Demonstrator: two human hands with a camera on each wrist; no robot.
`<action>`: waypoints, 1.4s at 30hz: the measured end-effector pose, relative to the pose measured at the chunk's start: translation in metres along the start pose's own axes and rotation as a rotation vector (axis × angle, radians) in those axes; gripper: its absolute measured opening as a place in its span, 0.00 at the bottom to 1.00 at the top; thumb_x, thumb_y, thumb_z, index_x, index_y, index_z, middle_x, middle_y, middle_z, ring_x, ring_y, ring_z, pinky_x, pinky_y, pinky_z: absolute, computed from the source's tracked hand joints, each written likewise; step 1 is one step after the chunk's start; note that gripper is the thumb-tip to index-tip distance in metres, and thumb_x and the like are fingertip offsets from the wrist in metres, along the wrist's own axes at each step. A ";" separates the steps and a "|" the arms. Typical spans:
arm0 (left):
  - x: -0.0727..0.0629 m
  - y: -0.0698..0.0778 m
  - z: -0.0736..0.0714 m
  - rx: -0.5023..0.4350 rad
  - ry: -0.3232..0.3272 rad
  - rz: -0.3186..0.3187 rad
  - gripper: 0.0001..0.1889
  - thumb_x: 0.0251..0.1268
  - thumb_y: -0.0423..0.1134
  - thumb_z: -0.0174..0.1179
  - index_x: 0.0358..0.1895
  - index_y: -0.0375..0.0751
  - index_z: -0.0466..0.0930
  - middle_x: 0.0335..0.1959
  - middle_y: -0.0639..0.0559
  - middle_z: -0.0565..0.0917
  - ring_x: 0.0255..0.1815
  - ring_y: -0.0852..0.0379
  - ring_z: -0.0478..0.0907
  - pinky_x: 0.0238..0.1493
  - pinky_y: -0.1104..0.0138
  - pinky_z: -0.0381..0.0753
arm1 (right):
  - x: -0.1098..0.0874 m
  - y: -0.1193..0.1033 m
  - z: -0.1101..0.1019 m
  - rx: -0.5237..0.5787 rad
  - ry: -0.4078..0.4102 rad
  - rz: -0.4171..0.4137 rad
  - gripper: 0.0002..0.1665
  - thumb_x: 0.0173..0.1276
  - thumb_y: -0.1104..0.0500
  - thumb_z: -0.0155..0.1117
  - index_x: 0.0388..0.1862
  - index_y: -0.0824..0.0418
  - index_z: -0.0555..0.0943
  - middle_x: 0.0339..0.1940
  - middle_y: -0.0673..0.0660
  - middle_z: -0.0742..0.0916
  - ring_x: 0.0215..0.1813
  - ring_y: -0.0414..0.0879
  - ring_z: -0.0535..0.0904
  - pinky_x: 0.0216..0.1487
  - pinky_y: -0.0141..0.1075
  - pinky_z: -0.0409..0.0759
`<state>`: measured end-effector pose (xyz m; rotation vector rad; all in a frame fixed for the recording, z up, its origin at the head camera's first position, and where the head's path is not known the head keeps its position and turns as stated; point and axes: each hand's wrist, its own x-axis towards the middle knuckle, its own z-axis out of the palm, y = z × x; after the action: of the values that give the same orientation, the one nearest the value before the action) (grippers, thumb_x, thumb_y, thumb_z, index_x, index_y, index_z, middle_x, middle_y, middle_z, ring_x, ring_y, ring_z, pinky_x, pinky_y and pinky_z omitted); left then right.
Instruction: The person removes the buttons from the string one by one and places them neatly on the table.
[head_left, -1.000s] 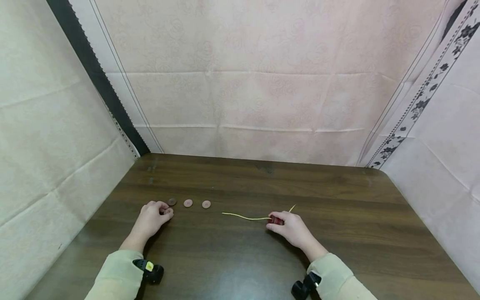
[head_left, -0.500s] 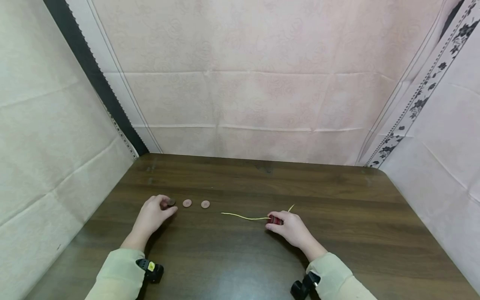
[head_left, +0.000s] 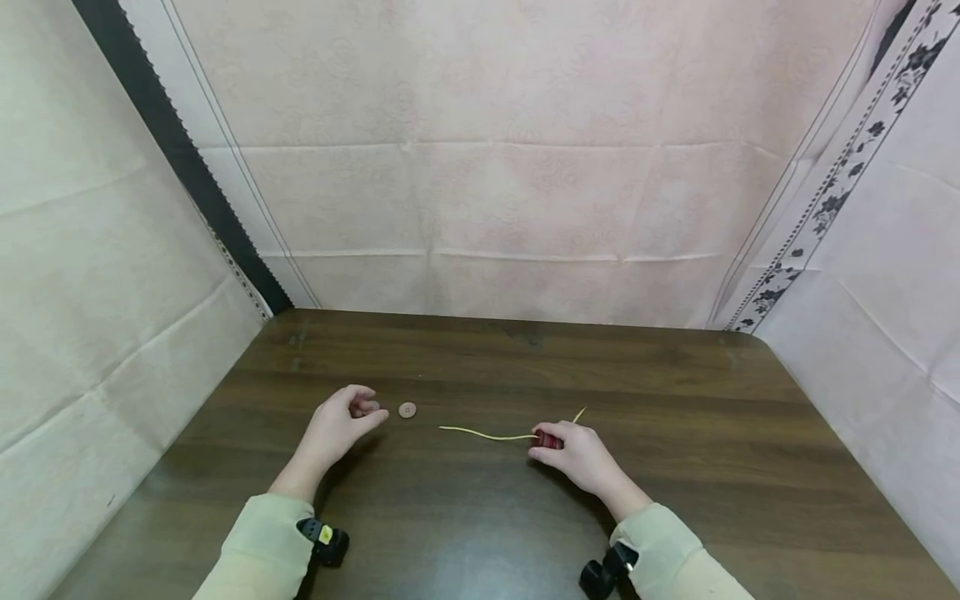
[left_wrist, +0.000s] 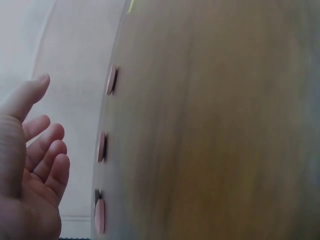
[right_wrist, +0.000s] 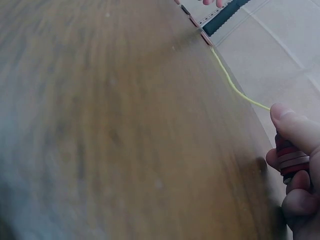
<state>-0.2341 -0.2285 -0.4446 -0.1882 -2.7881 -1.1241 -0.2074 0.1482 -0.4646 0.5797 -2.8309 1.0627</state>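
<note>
My left hand point(head_left: 335, 427) hovers over a row of buttons on the wooden table, fingers loosely bent and nothing between them. In the left wrist view, a pink button point(left_wrist: 111, 80), another pink button point(left_wrist: 101, 147), a dark button point(left_wrist: 96, 195) and a nearest pink button point(left_wrist: 100, 217) lie along the tabletop. From the head view, one pale button point(head_left: 407, 410) shows fully; the hand covers most of the others. My right hand point(head_left: 588, 460) holds a red-and-pink banded cylinder point(right_wrist: 292, 159) between thumb and fingers. A yellow cord point(head_left: 480, 432) sticks out from both its ends.
The dark wooden table point(head_left: 480, 517) extends to a back edge below a pale cloth backdrop point(head_left: 480, 200). Cloth walls flank it on both sides. Each forearm wears a black wrist camera, the left camera point(head_left: 330, 547) and the right camera point(head_left: 597, 578).
The left hand has moved right along the row, from the leftmost buttons to beside the rightmost one, its fingers loosening. The right hand keeps its hold, almost still.
</note>
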 end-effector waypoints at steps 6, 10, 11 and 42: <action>0.002 0.010 0.011 -0.008 -0.016 -0.022 0.27 0.56 0.53 0.65 0.53 0.38 0.76 0.39 0.49 0.80 0.41 0.53 0.74 0.46 0.55 0.73 | 0.002 0.001 0.001 -0.008 -0.003 -0.003 0.14 0.58 0.50 0.70 0.40 0.54 0.83 0.25 0.43 0.76 0.27 0.36 0.70 0.29 0.31 0.70; 0.003 0.019 0.018 -0.011 -0.036 -0.036 0.28 0.55 0.56 0.64 0.53 0.41 0.76 0.39 0.53 0.80 0.41 0.54 0.75 0.45 0.52 0.69 | 0.002 0.001 0.001 -0.014 -0.007 0.006 0.15 0.58 0.50 0.70 0.42 0.54 0.83 0.26 0.44 0.77 0.28 0.37 0.70 0.30 0.31 0.70; 0.003 0.022 0.020 -0.020 -0.044 -0.032 0.27 0.56 0.55 0.64 0.53 0.41 0.76 0.39 0.54 0.80 0.41 0.55 0.75 0.45 0.52 0.68 | 0.002 0.001 0.001 -0.015 -0.011 0.007 0.15 0.58 0.50 0.70 0.42 0.54 0.83 0.26 0.44 0.77 0.28 0.37 0.70 0.30 0.31 0.70; 0.011 0.077 0.075 -0.155 -0.219 0.112 0.20 0.57 0.49 0.65 0.48 0.41 0.78 0.34 0.58 0.78 0.36 0.59 0.73 0.51 0.54 0.61 | 0.002 0.001 -0.004 -0.041 -0.007 -0.004 0.16 0.58 0.53 0.69 0.44 0.57 0.83 0.28 0.44 0.78 0.30 0.38 0.71 0.33 0.32 0.71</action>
<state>-0.2382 -0.1205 -0.4440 -0.5052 -2.8296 -1.3671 -0.2101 0.1509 -0.4617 0.5856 -2.8488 1.0007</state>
